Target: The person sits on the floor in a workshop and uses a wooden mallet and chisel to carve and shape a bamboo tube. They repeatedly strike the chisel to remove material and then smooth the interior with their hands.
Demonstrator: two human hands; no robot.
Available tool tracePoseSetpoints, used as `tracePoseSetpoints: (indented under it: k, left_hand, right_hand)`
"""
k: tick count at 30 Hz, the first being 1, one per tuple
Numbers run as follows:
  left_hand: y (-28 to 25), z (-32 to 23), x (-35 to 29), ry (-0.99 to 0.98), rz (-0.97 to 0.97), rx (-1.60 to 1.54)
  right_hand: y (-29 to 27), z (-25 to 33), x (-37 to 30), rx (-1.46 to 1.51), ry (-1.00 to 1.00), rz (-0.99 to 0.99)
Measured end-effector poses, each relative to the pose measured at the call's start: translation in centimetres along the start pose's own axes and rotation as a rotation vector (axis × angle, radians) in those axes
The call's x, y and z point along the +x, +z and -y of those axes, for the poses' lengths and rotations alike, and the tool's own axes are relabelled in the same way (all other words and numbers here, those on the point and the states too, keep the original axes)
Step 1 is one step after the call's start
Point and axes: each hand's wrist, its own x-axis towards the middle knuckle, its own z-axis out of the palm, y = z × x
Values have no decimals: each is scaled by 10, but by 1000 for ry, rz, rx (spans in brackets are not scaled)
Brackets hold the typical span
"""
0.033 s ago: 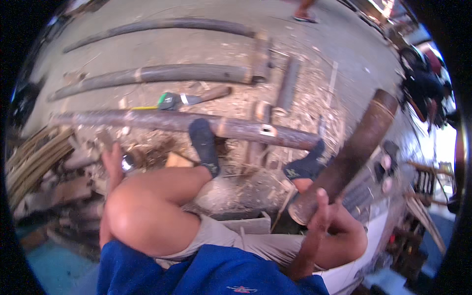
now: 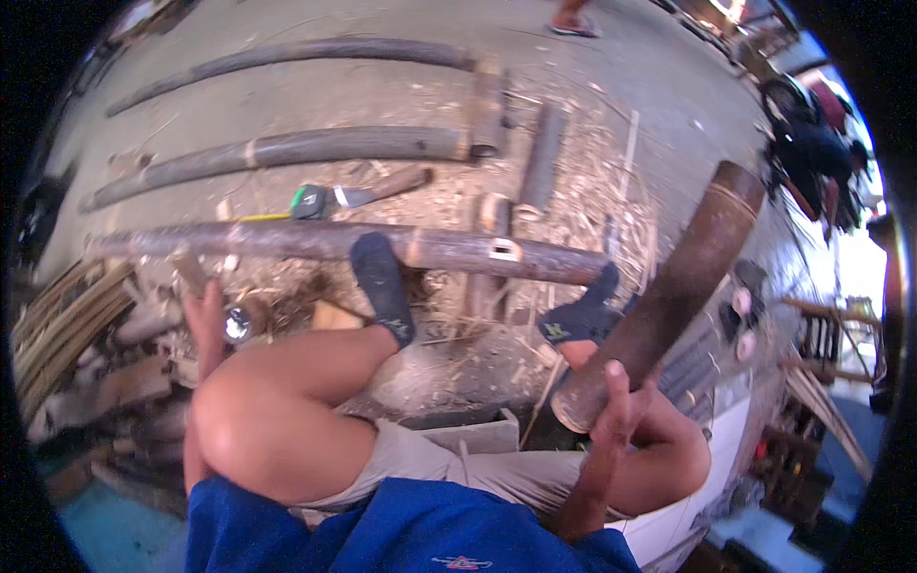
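Just right of the notched pole (image 2: 458, 251), little is changing: the right hand (image 2: 621, 406) is still gripping the thick tube (image 2: 673, 296); whether the left hand (image 2: 202, 317) is gripping, I can't tell.

Right grip (image 2: 616, 406) is closed about the lower end of a thick brown bamboo tube (image 2: 673, 286), which slants away ahead and to its right. Left grip (image 2: 202, 320) has a wooden piece (image 2: 188, 269) at its fingertips; whether held cannot be determined. Ahead of both grips, a long pole (image 2: 458, 251) with a rectangular cut-out lies crosswise, a tape measure (image 2: 309, 202) and wooden-handled blade (image 2: 392, 186) just beyond it.
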Motion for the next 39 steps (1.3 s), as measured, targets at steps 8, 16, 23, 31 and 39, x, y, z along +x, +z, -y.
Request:
tracePoseSetpoints:
  k: [8, 16, 23, 31, 39]
  left_hand:
    - [172, -146, -45, 857, 666, 306]
    - [378, -95, -212, 944, 1148, 400]
    - [436, -18, -297, 765, 963, 293]
    - [451, -14, -271, 720, 993, 282]
    - [452, -15, -276, 722, 1006, 273]
  right_hand:
    - [6, -1, 8, 135, -121, -10]
    - [27, -7, 40, 73, -140, 258]
    - [22, -19, 45, 41, -27, 51]
    - [17, -37, 64, 30, 26, 121]
    - [11, -42, 63, 25, -16, 152]
